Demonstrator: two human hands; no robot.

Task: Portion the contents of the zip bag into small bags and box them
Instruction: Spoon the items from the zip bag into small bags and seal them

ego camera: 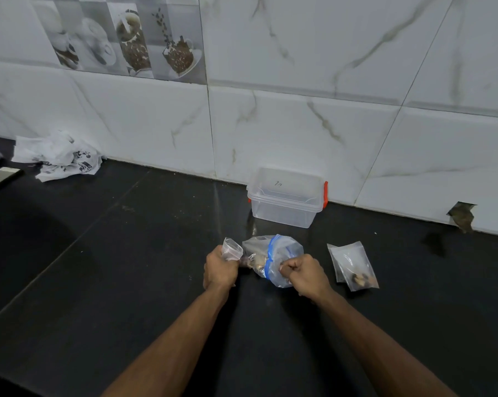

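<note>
My left hand (220,269) is curled tight around a small clear plastic bag (232,249), just left of the middle of the frame. My right hand (305,275) pinches the big clear zip bag with the blue strip (273,259). The brown bits inside are hard to make out. To the right lies a small clear bag with dark bits (353,266), flat and apart. Above, by the wall, sits the clear plastic box with red clips (286,197), lid on. The black counter (127,267) has lots of room around my hands. A crumpled white bag (57,156) sits upper left, under the white marble tiles (299,110).
</note>
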